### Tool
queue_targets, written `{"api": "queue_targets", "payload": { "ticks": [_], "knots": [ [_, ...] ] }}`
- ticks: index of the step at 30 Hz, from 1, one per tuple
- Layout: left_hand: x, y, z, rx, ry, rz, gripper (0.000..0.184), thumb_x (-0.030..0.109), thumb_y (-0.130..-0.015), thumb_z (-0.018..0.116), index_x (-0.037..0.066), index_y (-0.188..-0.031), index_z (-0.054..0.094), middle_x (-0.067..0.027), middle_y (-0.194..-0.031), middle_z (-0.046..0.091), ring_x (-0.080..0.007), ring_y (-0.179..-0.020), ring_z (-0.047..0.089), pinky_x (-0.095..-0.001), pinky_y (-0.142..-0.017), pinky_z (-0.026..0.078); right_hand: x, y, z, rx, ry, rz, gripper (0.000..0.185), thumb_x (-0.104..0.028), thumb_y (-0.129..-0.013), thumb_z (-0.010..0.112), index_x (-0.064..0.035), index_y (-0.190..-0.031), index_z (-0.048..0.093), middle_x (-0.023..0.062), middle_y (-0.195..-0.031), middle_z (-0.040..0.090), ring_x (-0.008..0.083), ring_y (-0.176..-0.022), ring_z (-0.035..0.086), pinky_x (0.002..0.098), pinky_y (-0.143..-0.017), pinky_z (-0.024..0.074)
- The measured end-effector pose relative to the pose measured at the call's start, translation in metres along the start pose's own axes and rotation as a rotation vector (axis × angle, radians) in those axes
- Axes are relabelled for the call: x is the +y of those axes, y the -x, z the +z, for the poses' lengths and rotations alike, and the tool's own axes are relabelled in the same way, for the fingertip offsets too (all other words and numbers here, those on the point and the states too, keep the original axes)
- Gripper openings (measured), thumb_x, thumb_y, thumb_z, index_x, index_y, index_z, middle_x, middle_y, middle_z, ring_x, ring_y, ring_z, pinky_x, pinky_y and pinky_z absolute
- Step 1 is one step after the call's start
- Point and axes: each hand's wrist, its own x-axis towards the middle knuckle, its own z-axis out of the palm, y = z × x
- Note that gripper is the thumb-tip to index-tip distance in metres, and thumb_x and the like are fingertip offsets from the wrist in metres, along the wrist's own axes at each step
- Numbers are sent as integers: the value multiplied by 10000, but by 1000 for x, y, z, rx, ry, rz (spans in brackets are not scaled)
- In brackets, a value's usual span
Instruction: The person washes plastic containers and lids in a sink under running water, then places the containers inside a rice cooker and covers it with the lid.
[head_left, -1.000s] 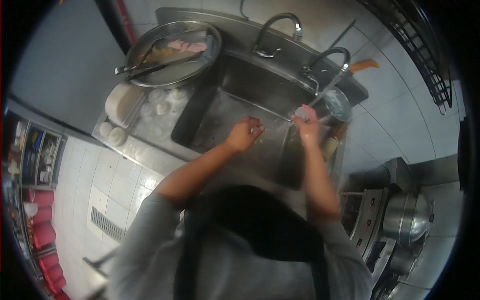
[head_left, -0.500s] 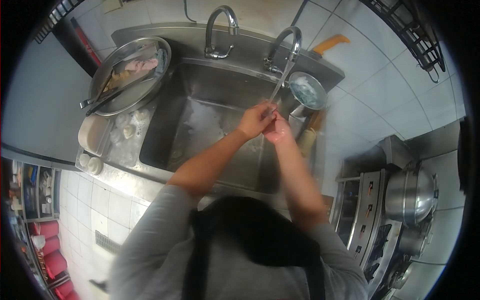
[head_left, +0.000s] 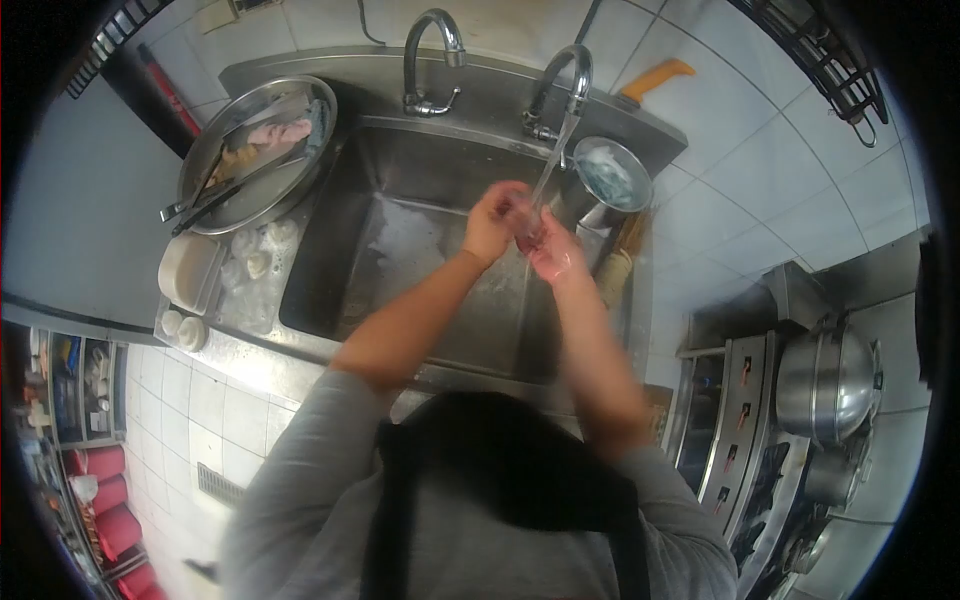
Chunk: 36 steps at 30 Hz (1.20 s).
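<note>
Beneath the running faucet [head_left: 578,85], my left hand [head_left: 487,228] curls its fingers round a small see-through piece [head_left: 522,214], apparently clear plastic; its exact kind is blurred. My right hand [head_left: 556,258], palm up and wet, has its fingers on the lower side of that piece. Water [head_left: 554,160] falls from the spout onto the hands. Both hands are over the right part of the steel sink [head_left: 440,330]. A metal pot [head_left: 612,180] with a soapy greenish scrubber in it stands just right of the stream.
On the left ledge stand a large steel bowl [head_left: 195,170] with cloths and utensils, a white tub [head_left: 178,272] and several clear plastic pieces [head_left: 250,285]. A second faucet [head_left: 412,70] rises behind the sink. An orange-handled tool [head_left: 656,78] rests at the back right. A stove [head_left: 735,430] is at right.
My hands have moved slightly apart. My left hand has shifted up and left, and the see-through piece now shows between them. Water keeps running.
</note>
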Motion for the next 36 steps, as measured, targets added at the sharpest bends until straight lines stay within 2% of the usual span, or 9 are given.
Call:
{"api": "queue_targets", "payload": {
  "ticks": [5,11,14,17,23,27,29,33,36],
  "knots": [
    [-28,-3,1,269,790,-765,310,240,-988,324,86,-1233,436,-149,-1116,547,-248,-956,554,-369,-741,476,-32,6,2,-42,1282,-651,178,-141,-786,597,-130,-947,672,73,-1124,575,271,-1076,529,376,-920,419],
    [-26,-2,19,107,979,-906,530,389,-992,176,-17,-1266,379,-189,-1244,478,-315,-1107,476,-419,-932,384,-46,61,55,18,1999,-511,270,-94,-756,610,-174,-1003,684,59,-1454,295,333,-1290,332,382,-1022,345],
    [1,1,21,33,1036,-942,514,450,-983,162,41,-1169,412,-139,-1119,510,-268,-940,513,-373,-729,446,-35,30,26,-148,1724,-632,273,-120,-729,650,-177,-993,691,54,-1442,317,333,-1299,309,464,-1035,306],
    [-62,-11,18,-270,1118,-879,548,470,-977,147,39,-1203,398,-158,-1188,495,-297,-1057,499,-412,-822,448,-41,57,41,100,1880,-642,243,-170,-756,641,-179,-994,691,51,-1412,355,308,-1295,321,467,-1032,307],
    [-16,-6,38,-2,926,-749,478,396,-981,282,8,-1179,479,-160,-1164,550,-293,-1116,516,-445,-894,429,-27,24,9,-134,1443,-762,189,-225,-854,544,-121,-929,684,103,-1201,557,261,-1189,455,389,-965,397],
    [24,0,38,-257,-480,-69,290,182,-880,509,106,-1160,517,-168,-1094,572,-325,-1022,558,-433,-812,474,-20,-16,-11,-41,-194,-95,297,-278,-940,447,-47,-1062,590,94,-1097,601,229,-1077,536,382,-932,434],
    [65,13,10,-289,-711,107,381,159,-827,565,147,-1201,493,-151,-1097,554,-320,-1008,557,-426,-777,490,-12,-22,0,104,-213,15,334,-318,-930,476,-40,-1099,551,115,-1047,611,252,-1010,571,386,-936,436],
    [66,53,-61,-581,-1025,602,555,150,-764,609,236,-1282,427,-112,-1123,510,-321,-1012,548,-422,-755,503,5,-86,-22,-659,-389,213,281,-343,-931,492,-72,-976,551,41,-781,606,183,-732,582,314,-670,502],
    [92,90,-114,-707,-1024,500,629,128,-761,614,260,-1326,371,-104,-1160,482,-333,-1023,536,-414,-794,494,19,-85,31,-497,-139,195,209,-304,-936,498,-101,-973,527,-20,-609,409,106,-533,394,215,-491,358]
  ]
}}
